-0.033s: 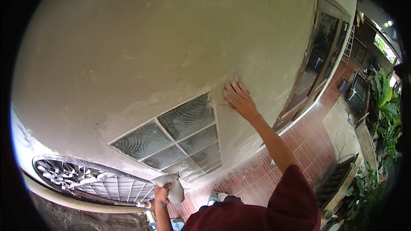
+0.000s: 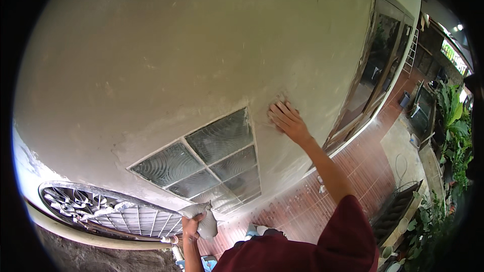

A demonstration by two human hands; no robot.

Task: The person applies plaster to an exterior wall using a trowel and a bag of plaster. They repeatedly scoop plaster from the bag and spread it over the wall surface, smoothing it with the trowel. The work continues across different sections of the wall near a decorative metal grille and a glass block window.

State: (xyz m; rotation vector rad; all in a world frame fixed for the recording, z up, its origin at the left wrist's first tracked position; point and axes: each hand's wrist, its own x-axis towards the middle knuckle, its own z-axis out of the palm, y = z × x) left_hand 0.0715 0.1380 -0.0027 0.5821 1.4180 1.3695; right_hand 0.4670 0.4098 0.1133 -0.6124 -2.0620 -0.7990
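Observation:
My right hand (image 2: pixel 288 120) lies against the painted wall (image 2: pixel 176 55), just right of the glass block window (image 2: pixel 219 136). Its fingers are stretched out over the surface, and a dark smudge shows by the fingertips. Whether anything thin lies under the palm is hidden. Low at the left, my left hand (image 2: pixel 191 225) is closed round a bulging plastic bag (image 2: pixel 206 226) of grey paste, gripped near its upper part. The bag hangs in front of the window's lower corner. Pale rough patches run on the wall above the window.
A framed glass door (image 2: pixel 375 65) stands at the right end of the wall. Red tiled flooring (image 2: pixel 348 171) runs below. An oval metal grille (image 2: pixel 116 214) and a pale pipe (image 2: pixel 96 239) are at lower left. Green plants (image 2: pixel 454 121) and a blue-grey bucket (image 2: pixel 404 99) are at far right.
My right hand has slid a little to the right and slightly down along the wall. The left hand and the bag stay about where they were.

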